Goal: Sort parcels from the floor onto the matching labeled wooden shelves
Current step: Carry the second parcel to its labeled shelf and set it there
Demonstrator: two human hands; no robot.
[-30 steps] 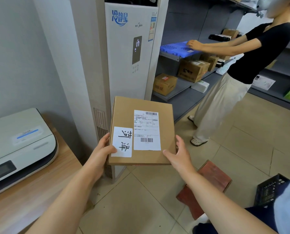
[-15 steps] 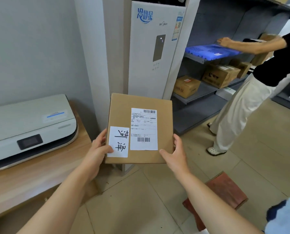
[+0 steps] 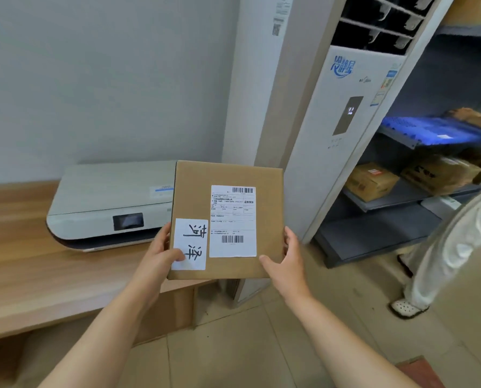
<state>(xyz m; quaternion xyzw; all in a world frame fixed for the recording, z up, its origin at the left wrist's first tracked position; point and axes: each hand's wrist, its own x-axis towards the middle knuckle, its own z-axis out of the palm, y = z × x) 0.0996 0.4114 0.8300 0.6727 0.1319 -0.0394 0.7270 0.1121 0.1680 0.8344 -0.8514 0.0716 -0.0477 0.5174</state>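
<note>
hands (image 3: 228, 261) grip flat cardboard parcel (image 3: 267, 189) by its edges above wooden bench (image 3: 37, 275).

A grey printer (image 3: 107, 203) sits on a wooden desk (image 3: 37, 275) beside a white standing air conditioner (image 3: 342, 130).

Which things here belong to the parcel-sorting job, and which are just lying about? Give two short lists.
Part of the job:
parcel, held flat
left hand on its left edge
right hand on its right edge
handwritten label and shipping label on the parcel

Just lying about:
printer on the desk
air conditioner
grey shelves with boxes
blue crate
</note>
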